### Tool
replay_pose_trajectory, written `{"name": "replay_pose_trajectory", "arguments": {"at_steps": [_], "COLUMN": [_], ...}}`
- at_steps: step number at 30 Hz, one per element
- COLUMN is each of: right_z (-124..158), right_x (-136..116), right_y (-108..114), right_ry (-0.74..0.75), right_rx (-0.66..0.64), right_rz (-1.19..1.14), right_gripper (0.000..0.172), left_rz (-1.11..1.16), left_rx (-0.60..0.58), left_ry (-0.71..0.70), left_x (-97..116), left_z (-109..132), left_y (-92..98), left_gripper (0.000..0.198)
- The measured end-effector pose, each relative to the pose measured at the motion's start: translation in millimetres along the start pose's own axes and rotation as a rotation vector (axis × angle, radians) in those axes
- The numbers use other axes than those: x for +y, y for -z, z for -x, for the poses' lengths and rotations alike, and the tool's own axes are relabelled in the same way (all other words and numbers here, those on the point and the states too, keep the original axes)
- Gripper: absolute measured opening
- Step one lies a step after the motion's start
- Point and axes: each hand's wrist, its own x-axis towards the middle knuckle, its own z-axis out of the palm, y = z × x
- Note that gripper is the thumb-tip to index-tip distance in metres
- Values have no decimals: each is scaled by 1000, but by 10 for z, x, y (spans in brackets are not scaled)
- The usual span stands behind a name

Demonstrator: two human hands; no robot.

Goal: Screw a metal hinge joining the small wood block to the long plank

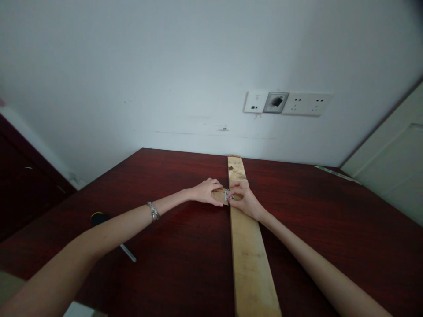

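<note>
A long pale wooden board [249,259] runs away from me across the dark red tabletop. Against its left edge lies a short wooden block [217,196], with the thumb and fingers of my left hand [205,192] closed around its two sides. A small silvery metal piece, which looks like a hinge [226,195], sits where block and board meet. My right hand [243,199] rests over the board, its thumb and fingertips pinched on the right part of the hinge. Those fingertips partly hide the hinge, and I cannot see whether a screw is between them.
Beneath my left forearm lies a screwdriver, its dark handle [99,218] and metal shaft [128,252] showing on either side. A white object [78,309] is at the bottom left. The wall behind carries sockets [307,104]. A thin strip [337,174] lies at the tabletop's [172,259] far right edge.
</note>
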Motion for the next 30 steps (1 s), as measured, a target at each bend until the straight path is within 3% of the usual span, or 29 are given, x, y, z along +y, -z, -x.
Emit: {"name": "replay_pose_trajectory", "arguments": {"at_steps": [22, 30], "right_z": [6, -4], "right_x": [-13, -4], "right_y": [-1, 114], "right_ry": [23, -3], "right_rx": [-6, -5], "right_rz": [19, -97], "right_gripper": [5, 14], "left_rz": [15, -28], "left_rx": [6, 1], "left_ry": [27, 7], "left_x": [6, -5], "left_z": [-9, -1], "left_y": [-13, -48], "left_gripper": [66, 71]}}
